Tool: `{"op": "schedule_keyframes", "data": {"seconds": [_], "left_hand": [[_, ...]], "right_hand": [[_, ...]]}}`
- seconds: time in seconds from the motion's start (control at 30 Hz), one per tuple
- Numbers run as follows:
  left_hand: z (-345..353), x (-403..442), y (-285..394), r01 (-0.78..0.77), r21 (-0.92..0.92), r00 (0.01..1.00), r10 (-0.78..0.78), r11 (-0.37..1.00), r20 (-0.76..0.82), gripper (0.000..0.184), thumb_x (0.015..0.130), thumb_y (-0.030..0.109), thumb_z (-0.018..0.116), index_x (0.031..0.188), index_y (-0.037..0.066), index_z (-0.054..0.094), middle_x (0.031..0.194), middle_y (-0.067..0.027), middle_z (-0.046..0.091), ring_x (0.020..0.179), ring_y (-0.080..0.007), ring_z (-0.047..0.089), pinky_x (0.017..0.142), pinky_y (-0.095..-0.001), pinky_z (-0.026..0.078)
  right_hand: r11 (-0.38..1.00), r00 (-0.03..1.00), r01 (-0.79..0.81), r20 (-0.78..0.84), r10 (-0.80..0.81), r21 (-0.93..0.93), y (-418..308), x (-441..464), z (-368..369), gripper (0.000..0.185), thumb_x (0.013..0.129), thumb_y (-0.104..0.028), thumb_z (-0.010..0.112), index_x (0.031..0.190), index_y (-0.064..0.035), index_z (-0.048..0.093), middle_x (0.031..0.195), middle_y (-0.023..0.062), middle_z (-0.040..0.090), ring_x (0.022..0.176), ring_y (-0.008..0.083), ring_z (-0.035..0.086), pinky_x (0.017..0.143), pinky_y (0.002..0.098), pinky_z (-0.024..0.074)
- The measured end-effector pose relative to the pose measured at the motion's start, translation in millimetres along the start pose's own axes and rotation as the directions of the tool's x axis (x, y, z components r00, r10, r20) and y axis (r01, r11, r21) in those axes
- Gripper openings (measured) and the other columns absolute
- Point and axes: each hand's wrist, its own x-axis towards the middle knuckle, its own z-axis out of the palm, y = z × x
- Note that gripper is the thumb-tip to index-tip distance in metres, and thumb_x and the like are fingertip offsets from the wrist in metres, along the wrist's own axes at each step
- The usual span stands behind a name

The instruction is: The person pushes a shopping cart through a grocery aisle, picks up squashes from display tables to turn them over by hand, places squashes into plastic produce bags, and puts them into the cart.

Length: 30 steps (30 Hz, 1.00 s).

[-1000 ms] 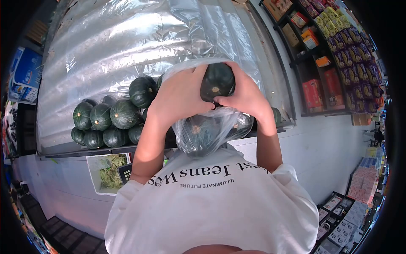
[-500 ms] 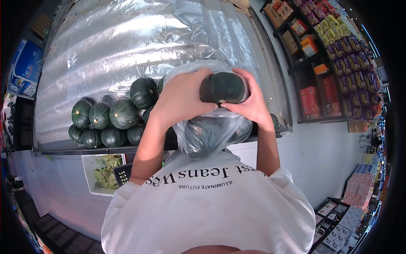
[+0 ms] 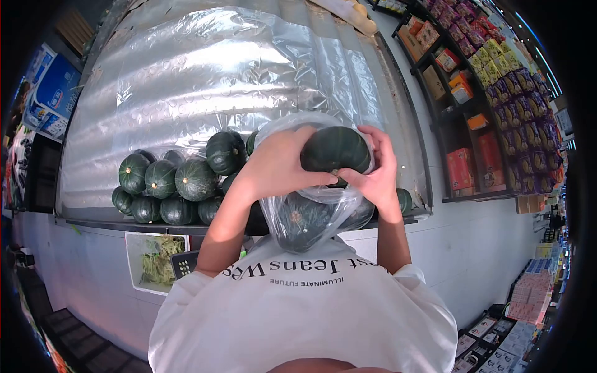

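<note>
A dark green pumpkin (image 3: 336,149) is held between my two hands at the mouth of a clear plastic bag (image 3: 323,196). My left hand (image 3: 280,163) grips its left side, thumb near the stem. On the right side, my right hand (image 3: 378,169) curls its fingers around it, with the thumb also by the stem. Thin plastic spreads behind and around the held pumpkin. Lower in the bag, against my shirt, hangs at least one more pumpkin (image 3: 301,217), seen through the film. My left hand hides part of the bag's rim.
Several green pumpkins (image 3: 194,179) are piled along the near edge of a display stand covered with silvery film (image 3: 186,81). Below it sits a white foam box (image 3: 134,264) with leafy greens. Shelves of packaged goods (image 3: 463,124) stand at the right.
The view has shifted, so the stand and pumpkins appear lower and slightly rightward. Both hands still hold the same pumpkin at the bag, with the right fingers a little more spread.
</note>
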Motion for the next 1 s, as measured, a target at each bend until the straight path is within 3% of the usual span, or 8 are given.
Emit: {"op": "schedule_keyframes", "data": {"seconds": [0.1, 0.17, 0.2, 0.43, 0.57, 0.67, 0.93, 1.0], "left_hand": [[1.8, -1.5, 2.8, 0.065, -0.106, 0.997, -0.069, 0.992, -0.040, 0.056, 0.065, 0.037, 0.077, 0.101, -0.002, 0.060, 0.084, -0.0160, 0.065, 0.076, -0.0288, 0.063, 0.069, -0.0348, 0.049], [-4.1, -0.8, 6.6, 0.152, -0.082, 0.988, -0.154, 0.985, -0.013, 0.056, 0.066, 0.038, 0.077, 0.102, -0.002, 0.061, 0.083, -0.0148, 0.066, 0.072, -0.0247, 0.064, 0.067, -0.0323, 0.049], [-5.9, 0.0, 7.0, 0.215, -0.089, 0.976, -0.210, 0.973, 0.059, 0.055, 0.070, 0.026, 0.078, 0.112, -0.003, 0.057, 0.094, -0.0105, 0.065, 0.078, -0.0132, 0.060, 0.070, -0.0276, 0.049], [0.2, 6.6, -6.2, 0.252, -0.445, 0.967, -0.237, 0.859, 0.090, 0.041, 0.084, 0.023, 0.067, 0.115, 0.000, 0.053, 0.091, -0.0091, 0.065, 0.081, -0.0112, 0.058, 0.075, -0.0254, 0.046], [0.8, 11.8, -15.9, 0.314, -0.375, 0.949, -0.298, 0.872, 0.103, 0.035, 0.089, 0.021, 0.061, 0.115, 0.002, 0.050, 0.086, -0.0087, 0.066, 0.081, -0.0087, 0.056, 0.073, -0.0239, 0.043], [-2.2, 13.6, -14.0, 0.301, -0.309, 0.953, -0.290, 0.902, 0.082, 0.051, 0.084, 0.036, 0.064, 0.116, -0.001, 0.048, 0.081, -0.0143, 0.067, 0.076, -0.0178, 0.063, 0.070, -0.0294, 0.046], [-7.0, 10.1, 0.1, 0.146, -0.249, 0.988, -0.126, 0.957, 0.092, 0.079, 0.062, 0.011, 0.080, 0.132, 0.010, 0.042, 0.078, -0.0067, 0.064, 0.079, -0.0122, 0.059, 0.076, -0.0275, 0.044], [-5.3, 8.6, -0.9, 0.076, -0.229, 0.997, -0.067, 0.970, 0.046, 0.081, 0.060, 0.010, 0.081, 0.131, 0.010, 0.043, 0.074, -0.0058, 0.063, 0.074, -0.0139, 0.060, 0.071, -0.0278, 0.046]], "right_hand": [[0.978, 0.982, -0.181, -0.027, 0.184, 0.104, -7.5, 1.1, 6.6, 0.068, 0.062, -0.007, 0.082, 0.119, -0.0019, 0.047, 0.102, 0.0128, 0.063, 0.093, 0.0182, 0.062, 0.083, 0.0314, 0.0482], [0.979, 0.983, -0.184, 0.004, 0.184, 0.083, -8.7, 1.1, 6.7, 0.069, 0.064, -0.007, 0.080, 0.123, -0.0019, 0.044, 0.103, 0.0131, 0.063, 0.096, 0.0186, 0.061, 0.085, 0.0320, 0.0468], [0.981, 0.983, -0.185, 0.025, 0.184, 0.057, -8.5, 0.6, 4.9, 0.073, 0.064, -0.009, 0.080, 0.126, -0.0021, 0.043, 0.105, 0.0136, 0.062, 0.099, 0.0198, 0.060, 0.087, 0.0329, 0.0459], [0.985, 0.973, -0.162, 0.173, 0.150, 0.055, -4.9, -4.7, 2.1, 0.106, 0.056, -0.012, 0.081, 0.142, -0.0046, 0.020, 0.130, 0.0179, 0.046, 0.122, 0.0303, 0.044, 0.103, 0.0392, 0.0334], [0.991, 0.977, -0.109, 0.194, 0.093, 0.074, 4.3, -3.7, -1.0, 0.110, 0.055, -0.010, 0.080, 0.144, -0.0042, 0.016, 0.130, 0.0184, 0.046, 0.123, 0.0312, 0.044, 0.103, 0.0390, 0.0333], [0.997, 0.985, -0.062, 0.165, 0.054, 0.043, 7.8, -6.4, -0.6, 0.108, 0.055, -0.011, 0.080, 0.143, -0.0028, 0.019, 0.130, 0.0180, 0.046, 0.123, 0.0299, 0.044, 0.103, 0.0387, 0.0339], [0.985, 0.981, -0.159, 0.118, 0.151, 0.064, 9.9, -2.1, -2.0, 0.077, 0.067, -0.013, 0.074, 0.133, 0.0004, 0.036, 0.121, 0.0138, 0.053, 0.113, 0.0231, 0.052, 0.095, 0.0364, 0.0430], [0.880, 0.928, -0.370, 0.165, 0.335, 0.298, 12.6, -1.0, -5.3, 0.064, 0.074, -0.013, 0.067, 0.130, 0.0016, 0.040, 0.117, 0.0126, 0.055, 0.107, 0.0202, 0.055, 0.087, 0.0345, 0.0482]]}}
